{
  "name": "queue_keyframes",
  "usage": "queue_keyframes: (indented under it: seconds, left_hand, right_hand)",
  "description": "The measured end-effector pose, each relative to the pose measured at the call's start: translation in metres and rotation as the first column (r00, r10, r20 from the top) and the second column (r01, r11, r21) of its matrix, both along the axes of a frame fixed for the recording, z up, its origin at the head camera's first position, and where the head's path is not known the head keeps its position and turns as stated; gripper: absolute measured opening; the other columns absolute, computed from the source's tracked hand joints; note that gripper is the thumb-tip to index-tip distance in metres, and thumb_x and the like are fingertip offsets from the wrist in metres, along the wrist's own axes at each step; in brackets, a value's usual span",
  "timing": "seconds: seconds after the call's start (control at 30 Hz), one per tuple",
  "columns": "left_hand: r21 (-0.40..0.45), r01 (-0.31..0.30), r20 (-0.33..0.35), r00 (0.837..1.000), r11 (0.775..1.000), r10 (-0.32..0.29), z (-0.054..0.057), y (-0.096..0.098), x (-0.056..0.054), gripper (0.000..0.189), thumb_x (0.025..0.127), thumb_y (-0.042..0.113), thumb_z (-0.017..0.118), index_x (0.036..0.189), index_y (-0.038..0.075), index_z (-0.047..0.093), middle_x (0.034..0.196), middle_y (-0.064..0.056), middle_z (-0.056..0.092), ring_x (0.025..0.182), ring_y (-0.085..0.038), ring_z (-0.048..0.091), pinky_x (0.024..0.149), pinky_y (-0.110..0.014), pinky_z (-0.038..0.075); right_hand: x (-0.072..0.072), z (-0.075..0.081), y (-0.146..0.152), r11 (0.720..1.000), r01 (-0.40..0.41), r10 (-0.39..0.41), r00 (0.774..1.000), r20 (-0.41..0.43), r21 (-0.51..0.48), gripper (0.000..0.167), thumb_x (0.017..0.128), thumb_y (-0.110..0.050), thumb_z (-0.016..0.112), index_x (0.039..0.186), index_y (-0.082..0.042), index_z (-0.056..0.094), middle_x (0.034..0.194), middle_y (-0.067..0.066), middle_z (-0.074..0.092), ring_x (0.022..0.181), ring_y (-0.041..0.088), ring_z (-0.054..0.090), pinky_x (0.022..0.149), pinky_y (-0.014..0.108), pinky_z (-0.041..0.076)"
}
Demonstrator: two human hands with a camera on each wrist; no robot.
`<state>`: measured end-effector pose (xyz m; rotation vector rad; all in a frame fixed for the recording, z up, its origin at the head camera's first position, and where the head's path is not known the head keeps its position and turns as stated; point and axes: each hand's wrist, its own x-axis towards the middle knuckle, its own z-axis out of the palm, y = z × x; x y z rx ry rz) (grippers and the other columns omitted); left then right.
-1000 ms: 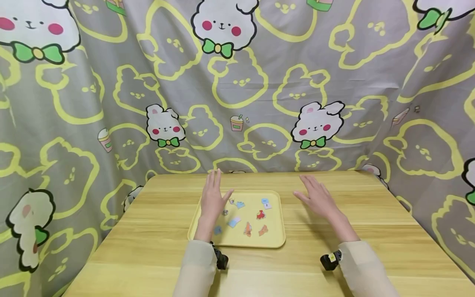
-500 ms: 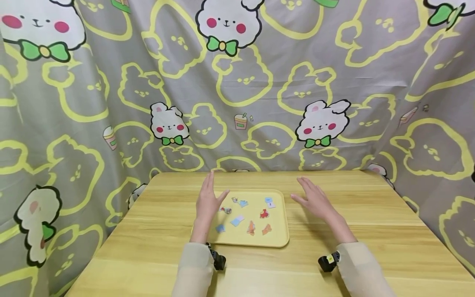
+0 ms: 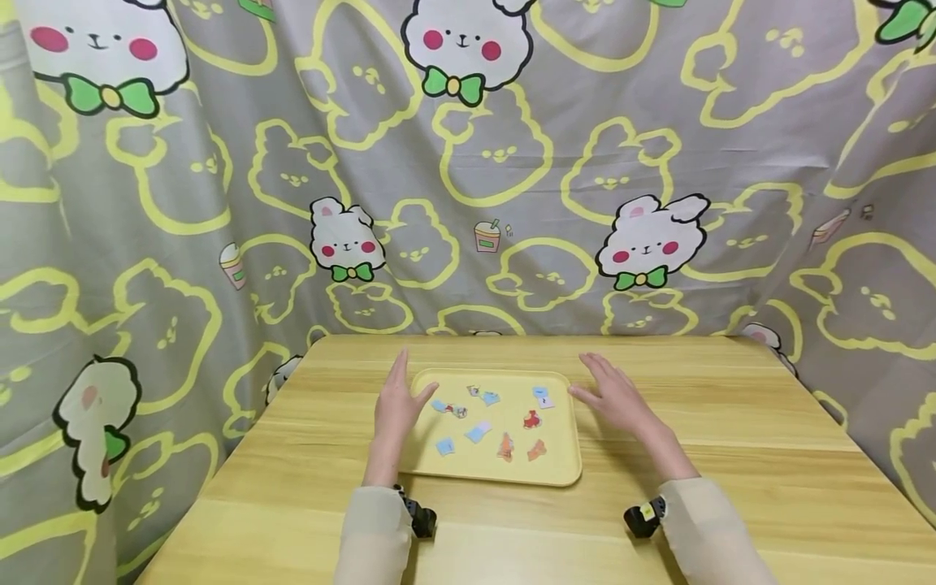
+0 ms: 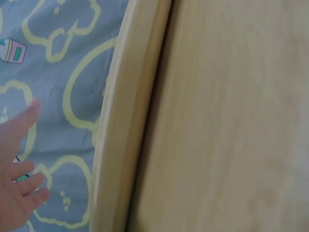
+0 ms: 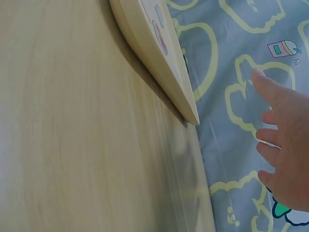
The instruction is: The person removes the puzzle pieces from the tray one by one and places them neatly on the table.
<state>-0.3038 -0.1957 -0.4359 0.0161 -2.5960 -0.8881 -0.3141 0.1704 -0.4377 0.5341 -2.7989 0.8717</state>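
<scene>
A shallow yellow tray (image 3: 559, 439) lies on the table with small flat cut-out pieces scattered on it. Among them are a red piece (image 3: 531, 418), an orange piece (image 3: 506, 446) and a blue piece (image 3: 445, 446). My left hand (image 3: 396, 410) is held at the tray's left edge, fingers extended and thumb spread, hiding part of the rim. Beside the right edge is my right hand (image 3: 620, 400), also with straight fingers and thumb apart. Neither hand holds anything. The right wrist view shows the tray's side (image 5: 159, 72) left of the hand; whether either hand touches the rim I cannot tell.
The wooden table (image 3: 504, 536) extends around the tray. A grey patterned curtain (image 3: 439, 179) hangs behind it and at both sides. Each wrist carries a small black camera (image 3: 422, 520).
My left hand has shifted left, from over the tray's left part to its left edge. My right hand is slightly closer to the right edge. The head view has turned a little left.
</scene>
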Motion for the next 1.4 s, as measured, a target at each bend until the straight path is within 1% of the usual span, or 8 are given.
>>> queue_keyframes:
  seconds: [0.07, 0.23, 0.33, 0.37, 0.6, 0.8, 1.1, 1.4]
  left_hand:
    - [-0.001, -0.004, -0.01, 1.0, 1.0, 0.004, -0.002, -0.003, 0.002, 0.089, 0.086, 0.035, 0.074, 0.154, 0.005, 0.026, 0.157, -0.021, 0.033, 0.139, -0.043, 0.041, 0.11, -0.053, 0.042]
    - [-0.01, -0.009, -0.01, 1.0, 1.0, 0.009, -0.007, -0.011, 0.003, 0.09, 0.085, 0.036, 0.074, 0.154, 0.004, 0.026, 0.156, -0.022, 0.034, 0.13, -0.045, 0.05, 0.108, -0.052, 0.046]
    - [-0.007, -0.012, -0.006, 1.0, 1.0, 0.012, -0.01, -0.014, 0.004, 0.09, 0.085, 0.035, 0.074, 0.154, 0.004, 0.025, 0.155, -0.023, 0.036, 0.128, -0.047, 0.051, 0.106, -0.052, 0.047]
    - [0.004, -0.011, -0.005, 1.0, 1.0, 0.011, -0.011, -0.016, 0.004, 0.09, 0.085, 0.034, 0.075, 0.154, 0.004, 0.026, 0.154, -0.023, 0.036, 0.132, -0.047, 0.047, 0.108, -0.052, 0.045]
    - [0.042, -0.016, 0.05, 0.999, 0.999, 0.014, -0.018, -0.024, 0.005, 0.083, 0.086, 0.031, 0.075, 0.151, 0.001, 0.032, 0.149, -0.027, 0.042, 0.135, -0.046, 0.044, 0.112, -0.053, 0.042]
    - [0.095, 0.009, 0.093, 0.996, 0.995, -0.018, -0.023, -0.032, 0.006, 0.078, 0.086, 0.027, 0.075, 0.148, -0.001, 0.038, 0.149, -0.025, 0.044, 0.136, -0.044, 0.045, 0.114, -0.052, 0.04]
    - [0.105, 0.065, 0.118, 0.99, 0.992, -0.077, -0.026, -0.041, 0.007, 0.069, 0.088, 0.023, 0.073, 0.145, -0.002, 0.042, 0.144, -0.027, 0.049, 0.133, -0.045, 0.047, 0.112, -0.054, 0.042]
    - [0.144, 0.085, 0.164, 0.98, 0.986, -0.109, -0.028, -0.05, 0.01, 0.068, 0.089, 0.023, 0.072, 0.146, 0.001, 0.043, 0.144, -0.025, 0.05, 0.135, -0.042, 0.047, 0.112, -0.053, 0.042]
  right_hand:
    - [0.0, -0.001, -0.002, 1.0, -0.005, 0.005, 1.0, 0.006, -0.003, 0.071, 0.099, -0.032, 0.057, 0.152, 0.004, 0.025, 0.157, 0.03, 0.024, 0.145, 0.049, 0.022, 0.119, 0.068, 0.011]
    - [-0.001, -0.003, -0.005, 1.0, -0.013, 0.013, 1.0, 0.014, 0.0, 0.071, 0.099, -0.032, 0.057, 0.152, 0.004, 0.025, 0.157, 0.03, 0.024, 0.146, 0.048, 0.021, 0.119, 0.068, 0.01]
    - [-0.001, -0.004, -0.008, 1.0, -0.024, 0.024, 1.0, 0.009, 0.003, 0.071, 0.099, -0.033, 0.057, 0.152, 0.004, 0.026, 0.156, 0.03, 0.025, 0.145, 0.048, 0.021, 0.119, 0.068, 0.01]
    - [-0.001, -0.004, -0.009, 1.0, -0.028, 0.028, 1.0, 0.008, 0.003, 0.071, 0.099, -0.033, 0.057, 0.151, 0.004, 0.026, 0.156, 0.03, 0.025, 0.145, 0.048, 0.022, 0.119, 0.068, 0.011]
    - [-0.002, -0.008, -0.017, 0.999, -0.046, 0.046, 0.999, 0.013, 0.0, 0.07, 0.098, -0.033, 0.057, 0.15, 0.005, 0.029, 0.156, 0.03, 0.028, 0.145, 0.047, 0.023, 0.12, 0.066, 0.012]
    - [-0.003, -0.009, -0.024, 0.998, -0.062, 0.062, 0.998, 0.004, 0.005, 0.066, 0.098, -0.029, 0.058, 0.148, 0.007, 0.032, 0.154, 0.031, 0.031, 0.144, 0.048, 0.027, 0.12, 0.066, 0.014]
    - [-0.007, -0.014, -0.03, 0.997, -0.071, 0.07, 0.997, 0.023, 0.014, 0.064, 0.099, -0.027, 0.058, 0.147, 0.008, 0.034, 0.151, 0.031, 0.037, 0.141, 0.048, 0.032, 0.12, 0.064, 0.017]
    - [-0.008, -0.017, -0.035, 0.997, -0.062, 0.062, 0.998, 0.013, 0.04, 0.064, 0.097, -0.028, 0.06, 0.144, 0.008, 0.038, 0.147, 0.031, 0.042, 0.137, 0.051, 0.037, 0.116, 0.066, 0.026]
